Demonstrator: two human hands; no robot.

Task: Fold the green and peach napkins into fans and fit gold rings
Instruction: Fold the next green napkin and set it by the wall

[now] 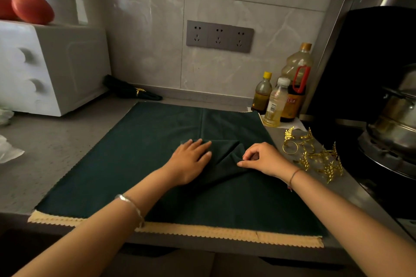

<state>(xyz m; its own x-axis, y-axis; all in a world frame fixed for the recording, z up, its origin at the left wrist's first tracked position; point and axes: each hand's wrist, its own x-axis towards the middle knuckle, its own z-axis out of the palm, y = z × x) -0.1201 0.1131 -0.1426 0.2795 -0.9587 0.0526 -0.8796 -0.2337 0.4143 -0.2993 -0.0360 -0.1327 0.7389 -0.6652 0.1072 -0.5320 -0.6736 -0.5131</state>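
Nearest to me, a peach scallop-edged napkin shows as a strip along the front lip of the grey stone surface, lying under a dark green cloth napkin that is spread flat over most of the surface. On my left wrist I see a silver bangle, and on the right wrist a thin cord bracelet.

In the middle of the green napkin the fabric is gathered into raised folds. My left hand lies flat on them, its fingers straight and pressing down. My right hand is just beside it, fingers curled, with thumb and forefinger pinching a ridge of the green fabric.

Right of that hand, off the cloth, a loose heap of gold leaf-shaped rings rests on the surface. Further right a steel pot stands on a dark stove.

Behind the rings, 3 bottles of yellowish and dark liquid stand together at the wall. At the far left a rolled green napkin with a gold ring round it lies beside a white countertop oven, which carries a red tomato on top. A grey 3-way socket plate sits on the tiled wall
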